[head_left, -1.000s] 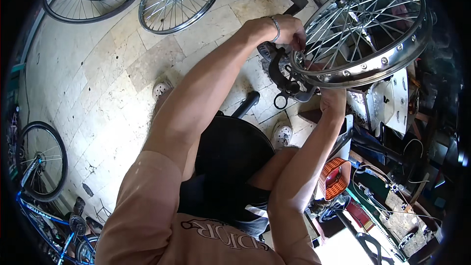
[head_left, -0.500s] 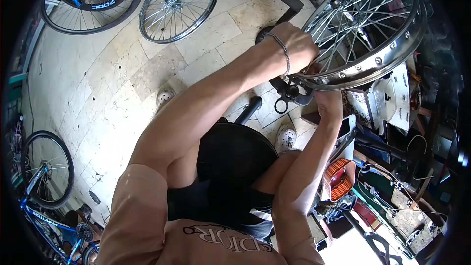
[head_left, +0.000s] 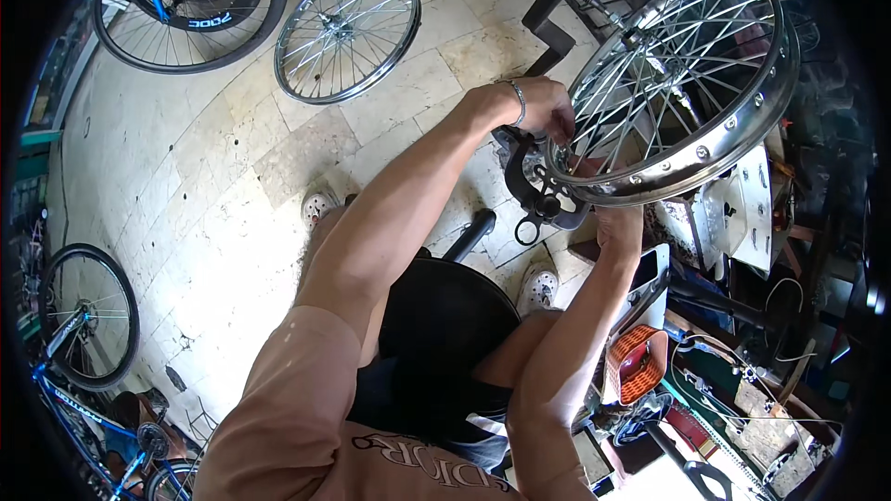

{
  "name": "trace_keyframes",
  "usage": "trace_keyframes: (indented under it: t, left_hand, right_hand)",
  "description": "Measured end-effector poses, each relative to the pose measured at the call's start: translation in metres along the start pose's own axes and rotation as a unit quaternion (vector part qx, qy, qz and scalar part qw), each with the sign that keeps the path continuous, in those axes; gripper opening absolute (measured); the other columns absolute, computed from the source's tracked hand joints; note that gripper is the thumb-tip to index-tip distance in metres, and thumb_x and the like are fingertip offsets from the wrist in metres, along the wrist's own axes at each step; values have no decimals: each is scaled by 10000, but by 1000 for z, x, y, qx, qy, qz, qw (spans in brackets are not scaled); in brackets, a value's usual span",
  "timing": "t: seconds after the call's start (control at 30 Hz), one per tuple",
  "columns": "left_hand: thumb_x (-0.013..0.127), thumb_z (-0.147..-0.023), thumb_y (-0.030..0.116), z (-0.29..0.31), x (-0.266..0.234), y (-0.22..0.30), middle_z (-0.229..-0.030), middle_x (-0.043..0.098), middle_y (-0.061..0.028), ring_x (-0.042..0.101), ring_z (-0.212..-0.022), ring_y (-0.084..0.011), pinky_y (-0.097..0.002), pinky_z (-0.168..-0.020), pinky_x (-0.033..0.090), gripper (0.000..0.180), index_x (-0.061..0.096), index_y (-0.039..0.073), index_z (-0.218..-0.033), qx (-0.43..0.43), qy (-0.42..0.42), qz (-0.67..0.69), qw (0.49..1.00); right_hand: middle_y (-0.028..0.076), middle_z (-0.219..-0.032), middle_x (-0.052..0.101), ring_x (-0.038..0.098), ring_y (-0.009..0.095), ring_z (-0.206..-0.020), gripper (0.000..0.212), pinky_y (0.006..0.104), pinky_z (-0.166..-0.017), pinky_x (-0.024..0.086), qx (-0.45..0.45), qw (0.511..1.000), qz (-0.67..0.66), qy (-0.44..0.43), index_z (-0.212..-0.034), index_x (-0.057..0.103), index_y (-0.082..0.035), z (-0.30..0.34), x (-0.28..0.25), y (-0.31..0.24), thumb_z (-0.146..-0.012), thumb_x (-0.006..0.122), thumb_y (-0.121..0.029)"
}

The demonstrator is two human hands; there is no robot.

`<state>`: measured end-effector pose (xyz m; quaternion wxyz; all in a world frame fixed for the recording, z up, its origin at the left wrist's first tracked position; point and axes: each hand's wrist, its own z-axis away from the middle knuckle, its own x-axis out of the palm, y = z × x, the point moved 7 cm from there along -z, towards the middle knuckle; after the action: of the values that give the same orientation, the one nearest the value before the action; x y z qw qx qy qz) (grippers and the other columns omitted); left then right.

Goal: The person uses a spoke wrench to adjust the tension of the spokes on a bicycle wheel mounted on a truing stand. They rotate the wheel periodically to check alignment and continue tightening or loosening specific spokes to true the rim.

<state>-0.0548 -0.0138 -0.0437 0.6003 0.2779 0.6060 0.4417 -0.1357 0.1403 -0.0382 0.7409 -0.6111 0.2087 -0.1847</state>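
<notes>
A spoked bicycle wheel (head_left: 698,156) with a shiny metal rim and no tyre is mounted at the upper right in a dark truing stand (head_left: 548,37). My left hand (head_left: 543,104), a chain bracelet at its wrist, is at the rim's left edge. Its fingers are curled together there, and whatever they pinch is too small to make out. From below, my right hand (head_left: 618,221) reaches behind the near part of the rim. Its fingers show partly between the spokes, bent at the rim; the rim hides the rest.
A second bare wheel (head_left: 348,35) lies on the tiled floor, near a tyred wheel (head_left: 190,9). A blue bicycle (head_left: 88,408) stands at lower left. On my right are a phone (head_left: 650,269), an orange basket (head_left: 636,366) and a cluttered bench. A black round seat (head_left: 450,311) is between my legs.
My left hand has turned and drawn slightly back along the rim's left edge, its fingers now showing more. The whole view has shifted, with the wheel lower in the picture.
</notes>
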Motion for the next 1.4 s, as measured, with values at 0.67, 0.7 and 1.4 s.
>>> trace_keyframes:
  t: [0.67,0.7,1.4]
  left_hand:
    - [635,-738,118,49,-16,64,-758,660,-115,652,-747,-299,-404,-654,510,52,675,111,-772,-75,81,-297,949]
    - [661,-746,147,54,-24,69,-762,661,-116,654,-778,-295,-402,-666,502,75,686,124,-813,-22,118,-275,954]
    - [687,-772,95,43,-18,28,-793,672,-126,638,-703,-271,-367,-654,475,153,683,47,-918,25,25,-55,998]
  right_hand:
    - [52,-895,663,588,139,-805,237,281,-725,479,15,995,102,9,-1016,650,1,6,11,-13,-787,684,-50]
    - [48,-878,662,586,134,-786,229,276,-719,474,13,998,64,17,-1006,659,1,9,8,-15,-782,681,-35]
    - [93,-1012,643,610,150,-876,324,269,-776,486,33,997,-60,-41,-1170,579,33,9,7,-7,-879,628,-101]
